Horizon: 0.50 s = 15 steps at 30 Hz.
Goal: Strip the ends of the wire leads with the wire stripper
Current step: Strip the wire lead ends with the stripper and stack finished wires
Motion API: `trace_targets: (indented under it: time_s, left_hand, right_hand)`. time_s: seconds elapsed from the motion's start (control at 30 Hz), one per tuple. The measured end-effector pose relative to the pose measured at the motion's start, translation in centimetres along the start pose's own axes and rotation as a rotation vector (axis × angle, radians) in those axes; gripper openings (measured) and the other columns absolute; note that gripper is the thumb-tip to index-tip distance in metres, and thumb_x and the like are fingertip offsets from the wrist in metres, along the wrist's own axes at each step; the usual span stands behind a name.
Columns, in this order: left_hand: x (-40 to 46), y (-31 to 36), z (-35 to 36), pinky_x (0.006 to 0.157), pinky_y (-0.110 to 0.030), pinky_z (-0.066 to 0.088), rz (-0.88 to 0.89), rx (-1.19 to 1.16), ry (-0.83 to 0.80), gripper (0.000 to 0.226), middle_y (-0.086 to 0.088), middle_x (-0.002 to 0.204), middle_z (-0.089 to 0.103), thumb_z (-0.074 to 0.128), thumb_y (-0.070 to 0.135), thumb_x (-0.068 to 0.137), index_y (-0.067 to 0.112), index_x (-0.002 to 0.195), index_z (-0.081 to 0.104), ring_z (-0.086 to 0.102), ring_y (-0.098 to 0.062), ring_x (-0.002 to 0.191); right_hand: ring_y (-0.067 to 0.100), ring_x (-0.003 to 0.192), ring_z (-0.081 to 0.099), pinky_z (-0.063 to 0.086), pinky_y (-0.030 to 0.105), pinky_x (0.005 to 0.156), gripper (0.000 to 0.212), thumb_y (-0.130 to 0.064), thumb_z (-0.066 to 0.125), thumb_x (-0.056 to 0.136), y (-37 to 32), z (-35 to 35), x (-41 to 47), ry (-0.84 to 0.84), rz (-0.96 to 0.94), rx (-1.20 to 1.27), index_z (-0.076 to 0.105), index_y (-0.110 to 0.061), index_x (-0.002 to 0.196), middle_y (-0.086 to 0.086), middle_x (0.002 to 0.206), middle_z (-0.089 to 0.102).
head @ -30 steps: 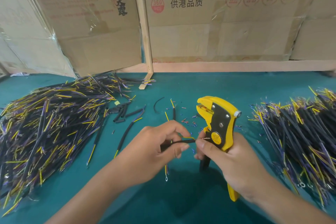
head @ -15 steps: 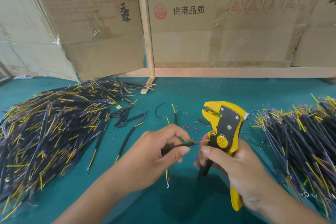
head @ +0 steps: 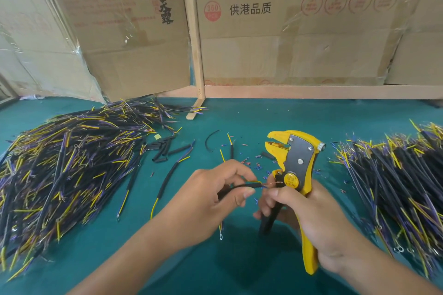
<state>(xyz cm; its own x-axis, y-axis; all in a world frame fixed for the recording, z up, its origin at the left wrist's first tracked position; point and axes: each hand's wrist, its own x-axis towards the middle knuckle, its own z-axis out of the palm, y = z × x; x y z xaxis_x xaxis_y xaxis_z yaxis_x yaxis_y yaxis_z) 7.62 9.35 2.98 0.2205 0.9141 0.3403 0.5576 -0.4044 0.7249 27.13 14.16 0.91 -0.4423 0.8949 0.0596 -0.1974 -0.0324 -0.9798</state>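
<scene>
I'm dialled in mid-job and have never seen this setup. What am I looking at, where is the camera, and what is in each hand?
There is no machine: a person works with bare hands, filmed by a camera worn on the head, looking forward and down. The left hand pinches one black-sleeved wire lead with yellow and blue ends. The right hand grips a yellow wire stripper, head pointing up, while its fingertips touch the lead's tip. On the green table lie one big heap of leads at the left, another at the right, and loose leads and insulation bits between them. Cardboard boxes stand behind.
</scene>
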Motion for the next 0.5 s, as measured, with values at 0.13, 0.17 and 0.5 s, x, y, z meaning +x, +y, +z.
trace_targets:
  time_s: [0.13, 0.17, 0.5]
  left_hand:
    - [0.1, 0.0, -0.6, 0.064, -0.045, 0.046, 0.003, 0.005, 0.097, 0.009, 0.006, 0.078, 0.065, 0.057, 0.035, 0.096, 0.036, 0.105, 0.058, 0.056, -0.028, 0.067]
    - [0.2, -0.1, -1.0, 0.065, -0.046, 0.048, -0.004, -0.003, 0.135, 0.009, 0.006, 0.078, 0.065, 0.057, 0.038, 0.095, 0.036, 0.104, 0.058, 0.057, -0.029, 0.068]
    - [0.1, -0.1, -0.9, 0.064, -0.051, 0.047, 0.01, -0.024, 0.016, 0.008, 0.004, 0.077, 0.065, 0.057, 0.035, 0.097, 0.035, 0.105, 0.058, 0.054, -0.035, 0.066]
  right_hand:
    - [0.032, 0.065, 0.057, 0.058, 0.04, 0.067, 0.022, -0.002, 0.061, 0.089, -0.1, -0.3, 0.2, 0.009, 0.016, 0.062, 0.065, -0.013, 0.071, 0.014, 0.067, 0.053]
    - [0.032, 0.065, 0.055, 0.058, 0.04, 0.067, 0.026, 0.001, 0.058, 0.092, -0.2, -0.5, 0.3, 0.019, 0.017, 0.073, 0.065, -0.013, 0.071, 0.014, 0.067, 0.052]
    - [0.029, 0.063, 0.054, 0.058, 0.045, 0.069, 0.009, -0.017, 0.066, 0.082, -0.5, 0.0, 0.3, -0.03, 0.013, 0.101, 0.067, -0.008, 0.079, 0.014, 0.069, 0.052]
